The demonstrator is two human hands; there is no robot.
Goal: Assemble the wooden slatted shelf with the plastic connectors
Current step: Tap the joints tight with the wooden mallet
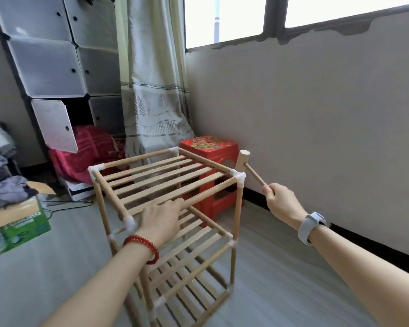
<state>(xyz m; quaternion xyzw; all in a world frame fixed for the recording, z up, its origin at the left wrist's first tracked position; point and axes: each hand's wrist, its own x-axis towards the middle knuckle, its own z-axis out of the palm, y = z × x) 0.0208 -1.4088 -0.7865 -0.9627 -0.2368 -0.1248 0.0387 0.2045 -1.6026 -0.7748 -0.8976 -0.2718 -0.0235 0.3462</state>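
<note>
- You are looking down at a shelf (168, 208) that is standing upright on the floor (281, 267) near the wall, with three slatted tiers showing one above the other — top, middle and bottom.
- The rails and uprights are sitting in white plastic connectors at every corner you can see; the top right connector (239, 177) and the top front-left connector (129, 222) both look seated, though how deep the dowels are going in is too fine to tell.
- Judging from this, the frame is looking close to finished: no loose slats or spare connectors are showing on the floor around it. What seems left is tapping the top joints home and checking that the frame is standing square.
- Your left hand (162, 220) is resting on the front rail of the top tier, next to the front-left connector. Its fingers are lying forward over the rail and the nearest slats; whether they are curling under the rail is hidden from here, so it reads as a steadying press rather than a clear grip.
- Your right hand (282, 202) is wrapping its fingers round the lower end of a wooden mallet (246, 165) handle, closed tight on it.
- The mallet head is hovering just beside and a little above the top right connector — near it, not touching it. I judge you are lining up a tap on that corner.
</note>
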